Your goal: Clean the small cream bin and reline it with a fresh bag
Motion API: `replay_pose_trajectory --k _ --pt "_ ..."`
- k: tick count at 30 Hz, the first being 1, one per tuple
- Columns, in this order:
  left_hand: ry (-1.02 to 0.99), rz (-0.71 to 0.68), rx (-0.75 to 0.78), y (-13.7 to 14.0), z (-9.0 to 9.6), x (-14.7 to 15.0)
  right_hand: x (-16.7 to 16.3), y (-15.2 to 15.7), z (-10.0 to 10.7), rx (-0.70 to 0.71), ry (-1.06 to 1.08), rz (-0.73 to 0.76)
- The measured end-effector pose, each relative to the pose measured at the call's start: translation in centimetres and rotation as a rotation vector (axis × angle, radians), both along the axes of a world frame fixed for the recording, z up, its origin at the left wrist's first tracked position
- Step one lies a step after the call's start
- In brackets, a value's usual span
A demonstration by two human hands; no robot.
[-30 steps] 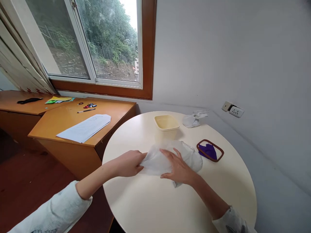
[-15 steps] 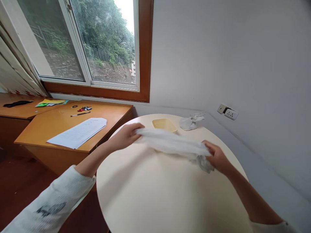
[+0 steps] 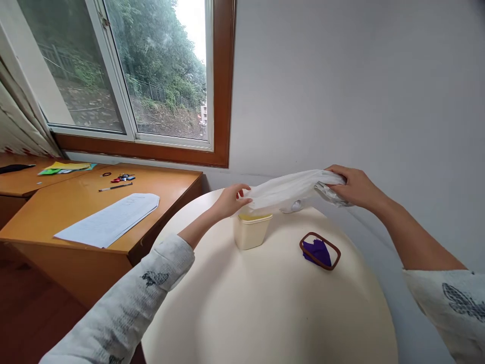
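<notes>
A white, translucent plastic bag (image 3: 291, 187) is stretched between my two hands above the table. My left hand (image 3: 229, 201) has its fingers closed at the bag's left end. My right hand (image 3: 354, 186) grips the opposite, bunched end, higher up and near the wall. Under the bag's left part, a cream plastic container (image 3: 253, 233) stands upright on the round table (image 3: 265, 313); the bag partly hides its mouth. To its right lies a brown rounded frame (image 3: 338, 258), with a purple cloth (image 3: 319, 253) in and under it.
Behind the stretched bag, another clear plastic bag (image 3: 293, 206) rests on the table, mostly covered. A wooden desk (image 3: 170, 184) on the left carries papers (image 3: 113, 217), a pen (image 3: 115, 187) and keys (image 3: 123, 178). The wall (image 3: 303, 91) borders the table behind and on the right.
Both hands have lifted the plastic bag; the right hand rose most, and the left moved rightward. The brown frame with purple cloth and the container's front now show.
</notes>
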State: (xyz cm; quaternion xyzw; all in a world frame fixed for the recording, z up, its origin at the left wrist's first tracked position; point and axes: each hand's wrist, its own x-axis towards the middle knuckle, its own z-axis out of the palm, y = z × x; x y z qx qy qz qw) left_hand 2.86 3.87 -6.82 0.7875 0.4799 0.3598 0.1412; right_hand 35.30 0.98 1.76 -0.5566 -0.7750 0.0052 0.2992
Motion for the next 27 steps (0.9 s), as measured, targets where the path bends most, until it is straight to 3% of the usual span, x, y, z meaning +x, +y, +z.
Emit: replay_pose_trajectory --k 9,16,22,27 --pt "0.088 -0.074 -0.057 1.3 -0.9 0.3 -0.4 3.2 3.4 0.080 -0.141 -0.032" --pt "0.023 0.006 -0.042 2.3 -0.8 0.6 -5.0 4.4 4.8 -0.076 -0.233 0.135" --pt "-0.111 0.096 -0.015 1.8 0.9 -1.1 -12.7 6.0 2.7 -0.199 -0.526 0.278" --pt "-0.255 -0.099 -0.153 -0.4 1.7 -0.8 -17.3 7.4 0.0 -0.318 -0.607 0.275"
